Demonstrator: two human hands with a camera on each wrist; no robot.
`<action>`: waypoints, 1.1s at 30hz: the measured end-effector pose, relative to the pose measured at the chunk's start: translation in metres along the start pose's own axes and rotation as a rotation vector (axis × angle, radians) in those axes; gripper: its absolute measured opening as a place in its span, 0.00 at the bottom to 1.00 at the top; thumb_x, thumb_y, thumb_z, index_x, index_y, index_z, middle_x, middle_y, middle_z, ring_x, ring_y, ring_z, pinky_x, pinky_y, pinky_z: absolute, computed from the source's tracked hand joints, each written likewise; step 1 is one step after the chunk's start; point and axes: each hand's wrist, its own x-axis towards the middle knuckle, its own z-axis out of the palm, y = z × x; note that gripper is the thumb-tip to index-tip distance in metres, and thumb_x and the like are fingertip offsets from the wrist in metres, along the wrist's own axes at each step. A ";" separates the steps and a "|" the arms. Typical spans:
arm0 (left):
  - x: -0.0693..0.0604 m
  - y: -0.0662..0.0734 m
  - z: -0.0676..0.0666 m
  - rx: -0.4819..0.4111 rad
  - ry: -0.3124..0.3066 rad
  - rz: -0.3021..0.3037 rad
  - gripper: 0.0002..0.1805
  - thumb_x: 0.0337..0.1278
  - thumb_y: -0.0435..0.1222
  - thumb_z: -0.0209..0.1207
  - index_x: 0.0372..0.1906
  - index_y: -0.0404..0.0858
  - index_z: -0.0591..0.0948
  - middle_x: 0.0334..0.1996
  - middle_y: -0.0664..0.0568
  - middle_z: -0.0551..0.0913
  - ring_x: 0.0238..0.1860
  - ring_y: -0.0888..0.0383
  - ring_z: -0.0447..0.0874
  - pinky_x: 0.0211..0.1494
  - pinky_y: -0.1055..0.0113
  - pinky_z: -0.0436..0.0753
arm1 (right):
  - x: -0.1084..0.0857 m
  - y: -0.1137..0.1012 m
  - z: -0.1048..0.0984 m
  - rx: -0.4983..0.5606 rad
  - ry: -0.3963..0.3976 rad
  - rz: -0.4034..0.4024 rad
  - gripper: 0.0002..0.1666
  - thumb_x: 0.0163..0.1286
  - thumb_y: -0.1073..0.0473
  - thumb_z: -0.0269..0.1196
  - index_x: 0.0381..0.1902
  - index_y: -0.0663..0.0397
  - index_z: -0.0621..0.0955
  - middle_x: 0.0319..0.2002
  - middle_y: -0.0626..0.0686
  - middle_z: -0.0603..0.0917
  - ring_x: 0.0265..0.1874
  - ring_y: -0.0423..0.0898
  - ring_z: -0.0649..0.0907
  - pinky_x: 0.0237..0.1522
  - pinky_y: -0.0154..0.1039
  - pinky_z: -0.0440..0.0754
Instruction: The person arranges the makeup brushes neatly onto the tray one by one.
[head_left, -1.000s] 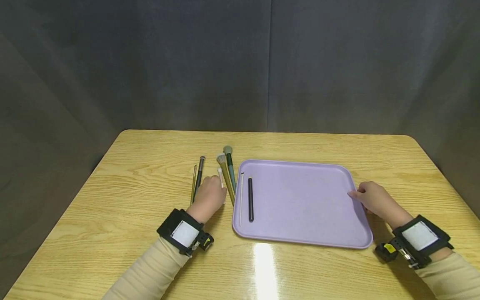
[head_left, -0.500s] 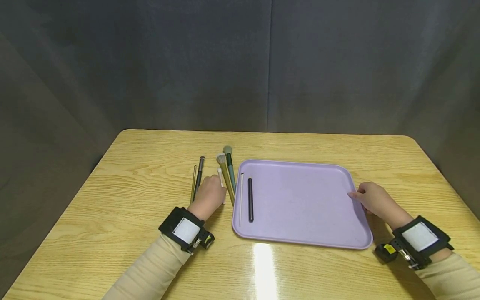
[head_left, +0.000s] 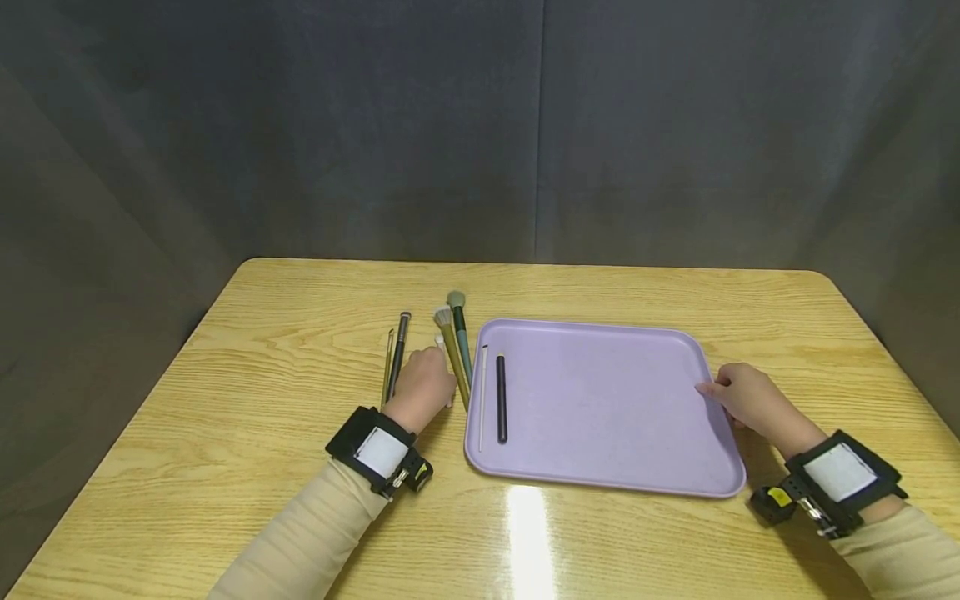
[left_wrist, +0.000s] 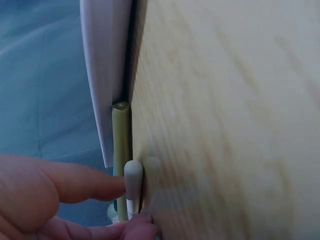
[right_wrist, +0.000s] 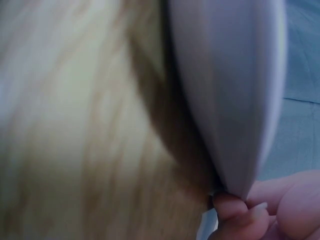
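My left hand (head_left: pixel 424 385) is among the makeup brushes left of the lilac tray (head_left: pixel 600 408). In the left wrist view its thumb and fingers pinch a white makeup brush (left_wrist: pixel 133 177), which lies on the table; in the head view the hand hides most of its handle. Right of this brush lie an olive brush (head_left: pixel 452 346) and a green brush (head_left: pixel 462 337). On its left are a black brush (head_left: pixel 400 346) and a thin olive brush (head_left: pixel 388 358). My right hand (head_left: pixel 750 402) grips the tray's right rim, thumb above and fingers below.
Inside the tray, near its left side, lie a thin white brush (head_left: pixel 483 400) and a black stick-like tool (head_left: pixel 502 400). The wooden table (head_left: pixel 225 417) runs back to a dark curtain (head_left: pixel 375 150). The olive brush's handle end touches or nearly touches the tray's left rim.
My left wrist has shifted slightly to the right and away from me, while its fingers stay at the white brush. The right hand and the tray have not visibly moved.
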 end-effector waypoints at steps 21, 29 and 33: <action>0.008 0.003 -0.001 0.060 -0.007 -0.012 0.07 0.58 0.22 0.52 0.27 0.28 0.77 0.19 0.47 0.71 0.19 0.55 0.70 0.16 0.69 0.65 | 0.003 -0.003 0.001 0.009 -0.003 0.016 0.16 0.74 0.61 0.54 0.29 0.69 0.72 0.20 0.54 0.71 0.19 0.47 0.72 0.21 0.40 0.72; 0.007 -0.002 -0.005 0.028 -0.039 -0.040 0.07 0.59 0.24 0.53 0.27 0.27 0.77 0.15 0.48 0.71 0.14 0.58 0.69 0.13 0.71 0.66 | 0.004 -0.002 0.001 0.011 -0.010 0.024 0.16 0.75 0.61 0.54 0.30 0.69 0.72 0.21 0.54 0.71 0.20 0.47 0.72 0.22 0.40 0.73; 0.009 -0.005 -0.008 -0.057 -0.054 -0.051 0.05 0.58 0.23 0.53 0.31 0.24 0.78 0.14 0.47 0.73 0.11 0.59 0.69 0.12 0.72 0.66 | 0.004 -0.002 0.001 0.012 -0.011 0.029 0.16 0.75 0.61 0.54 0.30 0.69 0.72 0.21 0.54 0.71 0.20 0.47 0.72 0.22 0.40 0.73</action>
